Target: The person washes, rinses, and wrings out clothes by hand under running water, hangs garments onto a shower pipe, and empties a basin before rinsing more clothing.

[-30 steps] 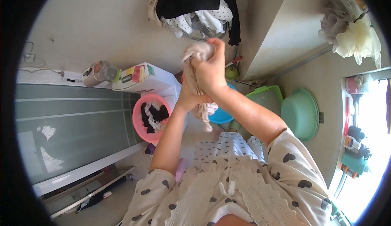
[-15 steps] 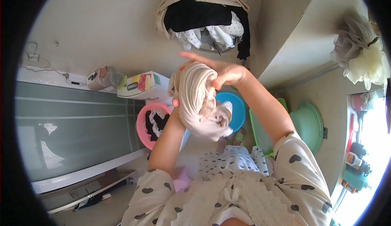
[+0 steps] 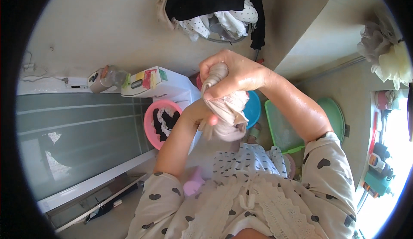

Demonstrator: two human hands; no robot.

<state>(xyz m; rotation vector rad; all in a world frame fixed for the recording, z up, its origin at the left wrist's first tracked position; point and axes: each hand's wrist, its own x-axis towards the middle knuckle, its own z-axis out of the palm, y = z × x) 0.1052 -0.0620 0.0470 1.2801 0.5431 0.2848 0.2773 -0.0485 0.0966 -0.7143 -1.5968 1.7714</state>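
A beige wet-looking cloth garment [image 3: 232, 110] is bunched and twisted between my two hands, in mid-air in front of me. My right hand [image 3: 238, 72] is wrapped round its upper end, with the thumb pressed over the folds. Lower down and to the left, my left hand [image 3: 198, 113] grips the same garment from beneath; most of its fingers are hidden by the cloth. Water drops glisten on my right forearm. Behind the garment, partly covered, is a blue basin [image 3: 253, 110].
A pink basin [image 3: 148, 127] holding black and white clothes stands to the left, beside a white box-shaped appliance [image 3: 165, 84]. Green tubs [image 3: 284, 129] are at the right. Clothes [image 3: 202, 2] hang over a wall-mounted basin ahead. Bath puffs [image 3: 389, 54] hang at upper right.
The garment has gone from a loose looped bundle to a tighter twist. My right hand's fingers have closed round its upper end, and its elbow has swung outward.
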